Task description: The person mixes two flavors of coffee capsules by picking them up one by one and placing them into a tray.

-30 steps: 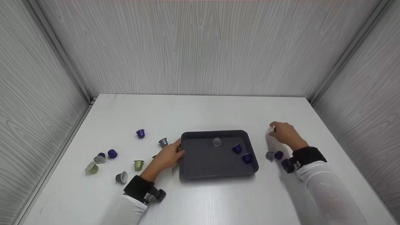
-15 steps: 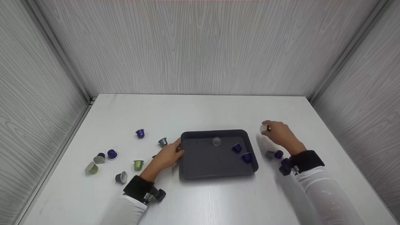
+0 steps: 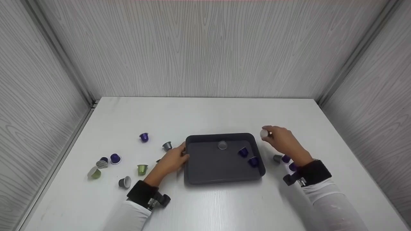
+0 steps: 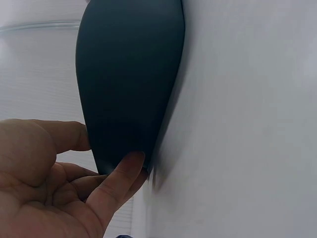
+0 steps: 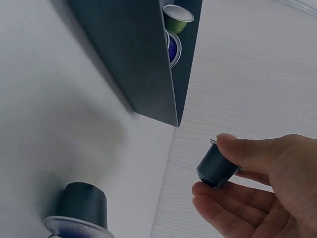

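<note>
My right hand pinches a dark grey coffee capsule between thumb and fingers, just off the tray's far right corner. Its pale lid faces left in the head view. With my left hand I hold the left side of a dark grey tray; in the left wrist view the thumb lies at one side of its wall and the fingers at the other. Inside the tray sit a lid-up capsule and two purple capsules, well apart from the held one.
A grey capsule and two purple ones lie right of the tray, below my right hand. Left of it are scattered several capsules, among them a green one, a purple one and a grey one. Panels wall the table in.
My right hand has moved left toward the tray with the capsule, its pale lid turning more into view. A second purple capsule now shows by the right wrist. The left hand and tray stay put.
</note>
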`<state>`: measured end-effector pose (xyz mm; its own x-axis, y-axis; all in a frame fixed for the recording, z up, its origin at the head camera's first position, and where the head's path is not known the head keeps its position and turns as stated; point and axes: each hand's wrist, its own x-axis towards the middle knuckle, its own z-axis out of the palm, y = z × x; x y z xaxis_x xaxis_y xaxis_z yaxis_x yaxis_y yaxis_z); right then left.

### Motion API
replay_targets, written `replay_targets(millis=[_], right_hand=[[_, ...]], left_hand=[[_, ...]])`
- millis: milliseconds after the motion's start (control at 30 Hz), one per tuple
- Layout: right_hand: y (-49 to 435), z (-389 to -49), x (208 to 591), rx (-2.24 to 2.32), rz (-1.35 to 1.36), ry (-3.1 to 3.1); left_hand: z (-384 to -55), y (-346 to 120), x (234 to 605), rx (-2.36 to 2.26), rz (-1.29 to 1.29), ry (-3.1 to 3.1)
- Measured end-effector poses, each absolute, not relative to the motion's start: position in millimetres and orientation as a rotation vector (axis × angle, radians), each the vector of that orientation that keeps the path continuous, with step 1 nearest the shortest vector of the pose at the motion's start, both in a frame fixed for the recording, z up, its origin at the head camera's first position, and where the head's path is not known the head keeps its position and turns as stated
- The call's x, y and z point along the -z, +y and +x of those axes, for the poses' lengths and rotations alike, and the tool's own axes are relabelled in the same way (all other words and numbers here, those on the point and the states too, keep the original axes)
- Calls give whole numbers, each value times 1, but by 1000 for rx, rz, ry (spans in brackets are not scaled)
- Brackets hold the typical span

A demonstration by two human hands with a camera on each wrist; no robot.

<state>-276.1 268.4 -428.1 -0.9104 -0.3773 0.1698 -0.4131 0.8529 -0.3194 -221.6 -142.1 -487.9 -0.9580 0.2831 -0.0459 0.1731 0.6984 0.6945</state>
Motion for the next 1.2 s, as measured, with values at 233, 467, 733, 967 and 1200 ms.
replay_targets(millis=[233,467,733,967,1200], right_hand=[[257,-267,426,-553,658,-2921],[249,-258,429,-602,715,-2891],[241,-253,432,-636,766,-2878],[236,-246,432,-707,760,-2908],[236,-243,435,-776,785,-2861]], left_hand=[[-222,-142,488,-1105,350,2750],[-222,-142,490,-1107,365,2762],[-223,-143,490,-1112,387,2769],[-222,-142,488,-1090,326,2751],[-222,-142,487,-1092,338,2760]])
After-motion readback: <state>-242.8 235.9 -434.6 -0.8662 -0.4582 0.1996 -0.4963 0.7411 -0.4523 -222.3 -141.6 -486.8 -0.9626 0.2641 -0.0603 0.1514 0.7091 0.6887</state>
